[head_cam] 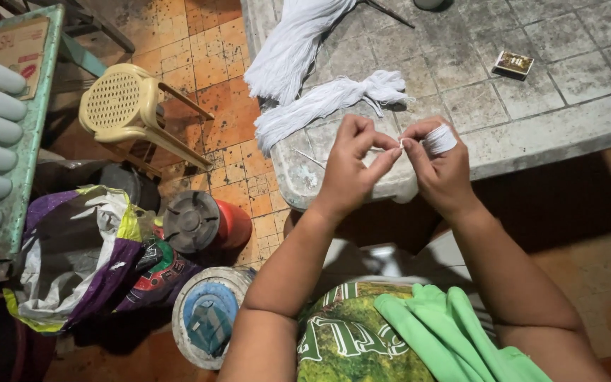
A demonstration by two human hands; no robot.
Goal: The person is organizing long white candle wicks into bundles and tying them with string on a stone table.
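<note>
White string (438, 139), wound in a small coil round the right hand's (441, 173) fingers (424, 129), is held just above the bench's (532, 134) near edge. The left hand's (351, 166) fingers pinch its free end taut, presumably for winding. Two loose string bundles (327, 99) lie behind; a small box (514, 63) sits further back.

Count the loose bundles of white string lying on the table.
2: a large bundle at the table's far left edge, and a smaller knotted bundle just in front of the hands. More may lie outside the picture.
</note>
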